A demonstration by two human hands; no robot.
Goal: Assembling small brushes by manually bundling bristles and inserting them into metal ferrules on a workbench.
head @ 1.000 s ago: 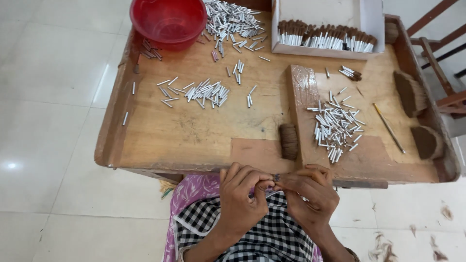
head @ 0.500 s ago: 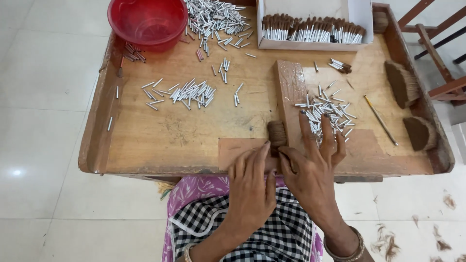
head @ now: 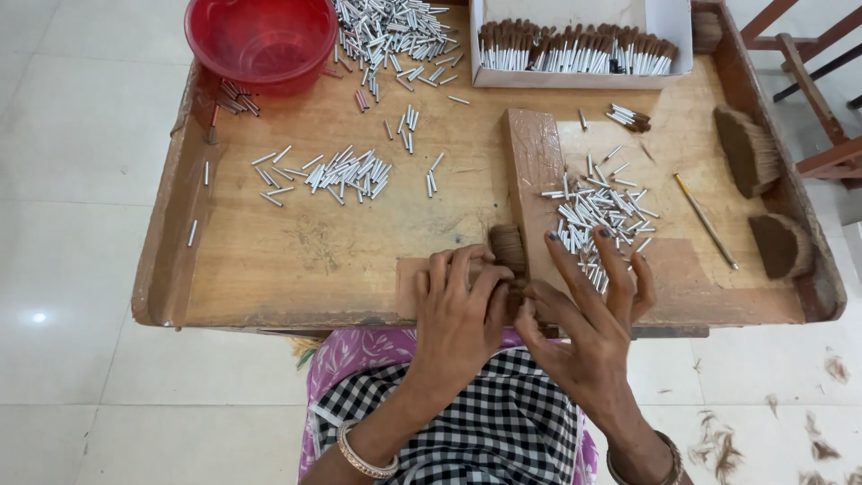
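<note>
At the near edge of the wooden tray surface, both hands meet over a small bundle of brown fibre. Left hand lies knuckles up, fingers curled loosely, tips touching the bundle's near end; whether it actually pinches any fibre cannot be told. Right hand has a wide grip, fingers fanned, thumb tip against the left hand's fingers, holding nothing visible. The bundle stands just beyond the left fingertips, long axis running away from the person, far end pointing to the tray's back. It sits beside a wooden block, also lengthwise front to back. Under the right fingertips, a heap of short silver tubes, lying every which way. Further left of the left hand, another scatter of tubes. Far beyond it, a red bowl. Beyond the right hand, a white box of finished brushes.
</note>
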